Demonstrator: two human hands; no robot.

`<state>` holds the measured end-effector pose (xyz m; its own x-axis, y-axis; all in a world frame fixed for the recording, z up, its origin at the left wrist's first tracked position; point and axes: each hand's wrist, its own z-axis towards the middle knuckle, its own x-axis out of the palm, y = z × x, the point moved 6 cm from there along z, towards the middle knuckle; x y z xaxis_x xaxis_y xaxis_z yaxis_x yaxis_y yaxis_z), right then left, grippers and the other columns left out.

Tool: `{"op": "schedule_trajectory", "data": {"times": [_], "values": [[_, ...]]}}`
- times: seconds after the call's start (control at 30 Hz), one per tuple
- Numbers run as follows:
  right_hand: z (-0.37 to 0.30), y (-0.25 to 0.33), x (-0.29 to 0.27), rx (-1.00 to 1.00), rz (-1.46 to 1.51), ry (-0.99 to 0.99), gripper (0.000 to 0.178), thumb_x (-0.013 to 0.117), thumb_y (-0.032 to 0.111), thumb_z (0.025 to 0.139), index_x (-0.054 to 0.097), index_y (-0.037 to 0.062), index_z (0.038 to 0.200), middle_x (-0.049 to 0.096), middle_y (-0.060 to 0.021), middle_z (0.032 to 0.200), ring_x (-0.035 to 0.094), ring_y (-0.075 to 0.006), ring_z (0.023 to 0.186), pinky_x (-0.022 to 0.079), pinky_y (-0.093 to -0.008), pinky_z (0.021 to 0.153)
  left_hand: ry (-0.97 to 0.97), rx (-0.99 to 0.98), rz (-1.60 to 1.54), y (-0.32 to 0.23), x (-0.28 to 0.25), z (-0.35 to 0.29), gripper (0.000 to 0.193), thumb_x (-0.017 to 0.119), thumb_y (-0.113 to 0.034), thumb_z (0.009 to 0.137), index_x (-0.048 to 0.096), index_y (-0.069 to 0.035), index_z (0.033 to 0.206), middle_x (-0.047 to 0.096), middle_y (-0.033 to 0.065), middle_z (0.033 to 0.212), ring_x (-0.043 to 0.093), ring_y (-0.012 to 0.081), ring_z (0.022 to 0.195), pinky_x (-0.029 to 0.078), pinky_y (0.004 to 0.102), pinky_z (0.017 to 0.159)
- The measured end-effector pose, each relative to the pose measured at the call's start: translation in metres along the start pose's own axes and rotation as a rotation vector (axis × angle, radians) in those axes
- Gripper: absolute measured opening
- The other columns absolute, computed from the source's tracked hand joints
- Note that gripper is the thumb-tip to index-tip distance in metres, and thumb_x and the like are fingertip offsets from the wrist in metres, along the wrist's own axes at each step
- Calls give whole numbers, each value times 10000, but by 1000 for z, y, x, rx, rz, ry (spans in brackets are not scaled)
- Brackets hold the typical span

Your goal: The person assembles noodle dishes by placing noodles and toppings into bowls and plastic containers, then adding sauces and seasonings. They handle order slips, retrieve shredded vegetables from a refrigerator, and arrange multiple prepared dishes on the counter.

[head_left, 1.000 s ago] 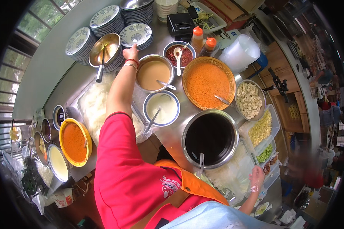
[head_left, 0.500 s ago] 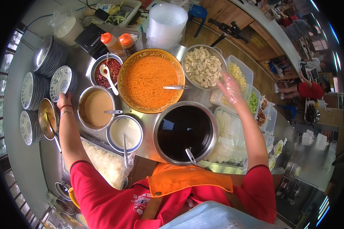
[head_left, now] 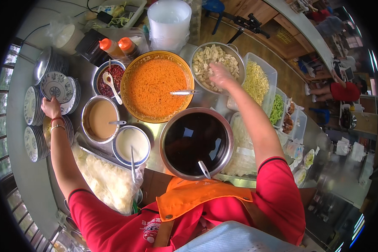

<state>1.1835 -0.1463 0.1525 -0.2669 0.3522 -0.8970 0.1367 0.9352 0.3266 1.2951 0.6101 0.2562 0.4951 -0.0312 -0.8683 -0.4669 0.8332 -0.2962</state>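
My left hand point(head_left: 51, 107) grips the lower rim of a patterned plate point(head_left: 56, 87), tilted up over a stack of matching plates point(head_left: 75, 97). At the back right stands a metal bowl point(head_left: 240, 80) heaped with pale diced cubes point(head_left: 211, 60). My right hand point(head_left: 221, 76), in a clear plastic glove, is bunched with its fingers pressed into these cubes; the fingertips are partly hidden. Nearest to that hand on its left is a large yellow-rimmed bowl of orange sauce point(head_left: 155, 88) with a spoon in it.
Before me stand a pot of dark liquid point(head_left: 195, 143), a bowl of tan sauce point(head_left: 100, 119) and one of white sauce point(head_left: 132, 143). Chilli point(head_left: 101, 82) sits behind. White noodles point(head_left: 105, 178) lie left; yellow shreds point(head_left: 255, 84) and green shreds point(head_left: 277, 110) fill tubs at right.
My left hand has drawn the plate left and toward me, tilting it off its stack. My right hand has moved left from beside the metal bowl into the cubes.
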Motion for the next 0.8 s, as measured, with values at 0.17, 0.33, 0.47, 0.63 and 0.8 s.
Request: {"op": "schedule_trajectory", "data": {"times": [0.17, 0.33, 0.47, 0.63, 0.8], "values": [[-8, 7, -7, 25, 125, -77, 517, 667, 154, 793, 538, 145, 1293, 559, -219, 1218, 524, -408, 1200, 458, -431, 995, -99, 485, 0, -38, -59, -3, 223, 593, -237, 885, 566, -37, 981, 607, 198, 1058, 620, 405, 935, 508, 502, 794], [9, -10, 12, 18, 126, -107, 419, 640, 136, 807, 598, 95, 1222, 597, -208, 1158, 593, -353, 1136, 502, -455, 931, 166, 40, -516, -26, -46, -12, 139, 625, -166, 897, 612, -44, 965, 640, 88, 780, 642, 200, 725, 540, 332, 673], [10, -23, 11, 263, 933, 2, 306, 633, 53, 827, 603, 56, 1131, 613, -118, 1018, 641, -177, 639, 561, -306, 543, 538, -366, -1369, 6, -25, -68, 287, 663, -57, 871, 591, 5, 1142, 645, 103, 1104, 648, 245, 989, 589, 387, 833], [-8, -43, -15, 240, 1053, -112, 210, 652, 92, 899, 582, 81, 1097, 616, -36, 983, 621, -148, 696, 545, -297, 614, 932, -697, -1712, -90, -57, -227, 363, 544, 26, 851, 522, 96, 1207, 619, 190, 1208, 632, 296, 1104, 531, 427, 997], [-49, 2, -72, 39, 1264, -86, 188, 662, 77, 907, 603, 97, 1084, 605, -56, 1020, 617, -128, 856, 563, -262, 637, 1156, -644, -1664, -172, -73, -336, 411, 543, 58, 830, 534, 21, 1239, 639, 119, 1157, 645, 239, 1042, 548, 373, 905]]}}
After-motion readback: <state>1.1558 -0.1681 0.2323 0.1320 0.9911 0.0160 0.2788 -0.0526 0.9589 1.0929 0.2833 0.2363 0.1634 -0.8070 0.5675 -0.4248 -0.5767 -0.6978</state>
